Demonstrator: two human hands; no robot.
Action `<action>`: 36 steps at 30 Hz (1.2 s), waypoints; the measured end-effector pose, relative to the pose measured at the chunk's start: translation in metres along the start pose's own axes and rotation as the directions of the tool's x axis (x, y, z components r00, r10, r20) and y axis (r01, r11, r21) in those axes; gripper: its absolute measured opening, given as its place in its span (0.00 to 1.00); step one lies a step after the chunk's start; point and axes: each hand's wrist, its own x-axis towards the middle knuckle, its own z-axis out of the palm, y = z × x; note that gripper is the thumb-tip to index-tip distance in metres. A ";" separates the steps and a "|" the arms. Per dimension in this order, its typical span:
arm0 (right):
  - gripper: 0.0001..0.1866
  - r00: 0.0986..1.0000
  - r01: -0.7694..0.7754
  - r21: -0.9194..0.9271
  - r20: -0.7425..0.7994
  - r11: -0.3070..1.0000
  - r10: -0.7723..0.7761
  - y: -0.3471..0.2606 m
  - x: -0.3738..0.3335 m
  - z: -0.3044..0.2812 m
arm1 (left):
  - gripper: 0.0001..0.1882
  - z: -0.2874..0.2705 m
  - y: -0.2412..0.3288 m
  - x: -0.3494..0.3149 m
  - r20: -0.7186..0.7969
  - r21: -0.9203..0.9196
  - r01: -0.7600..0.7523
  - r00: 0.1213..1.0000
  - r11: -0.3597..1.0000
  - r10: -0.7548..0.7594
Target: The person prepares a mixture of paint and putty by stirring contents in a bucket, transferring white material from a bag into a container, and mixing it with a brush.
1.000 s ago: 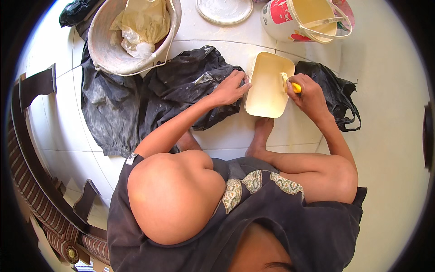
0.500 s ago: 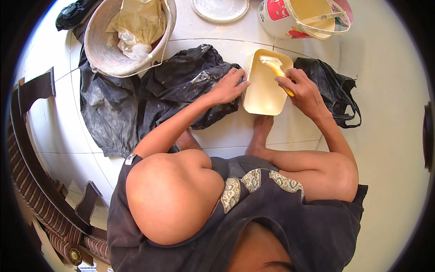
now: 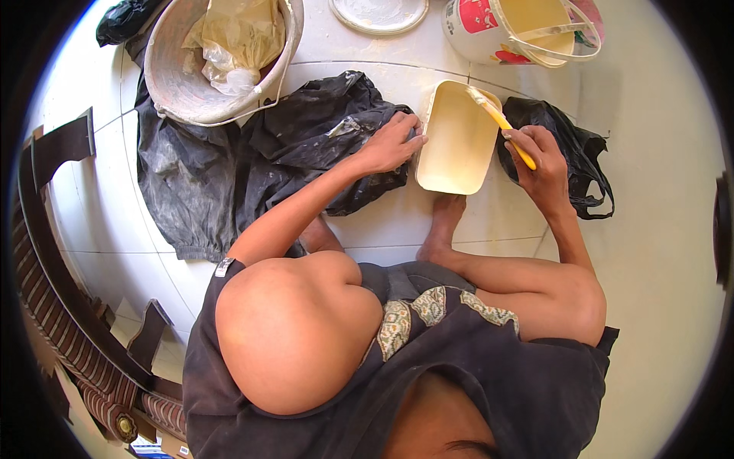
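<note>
A cream rectangular paint tray (image 3: 456, 172) lies on the floor in front of me, its inside coated with pale paint. My left hand (image 3: 391, 144) is at its left rim, fingers bent and thumb against the edge. In my right hand (image 3: 541, 162) is a paintbrush (image 3: 501, 118) with a yellow handle, pinched between thumb and fingers. The brush head, whitened with paint, is turned edge-on at the tray's far right rim. Its handle slants down to the right, past the tray's side.
A crumpled black plastic sheet (image 3: 306, 115) lies left of the tray, a black plastic bag (image 3: 589, 164) to its right. Beyond stand a stained bucket (image 3: 164, 84) holding a plastic bag, a round lid (image 3: 378, 29) and a paint pail (image 3: 464, 38). Dark wooden furniture (image 3: 46, 252) edges the left.
My right hand has moved right, bringing the brush from inside the tray to its far right rim and turning the head edge-on. The left hand stays at the left rim.
</note>
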 end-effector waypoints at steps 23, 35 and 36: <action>0.22 0.993 0.116 -0.058 0.025 0.992 -0.115 0.010 -0.028 -0.001 | 0.18 -0.005 0.008 0.001 0.068 -0.070 0.059 0.996 0.996 -0.055; 0.14 0.738 0.385 -0.089 0.628 0.918 -0.248 0.002 0.007 -0.055 | 0.18 -0.004 0.011 0.000 0.033 -0.098 0.070 0.997 0.993 -0.067; 0.12 0.709 0.415 -0.069 0.649 0.907 -0.275 0.000 0.013 -0.056 | 0.18 -0.004 0.010 0.000 0.033 -0.096 0.067 0.997 0.993 -0.064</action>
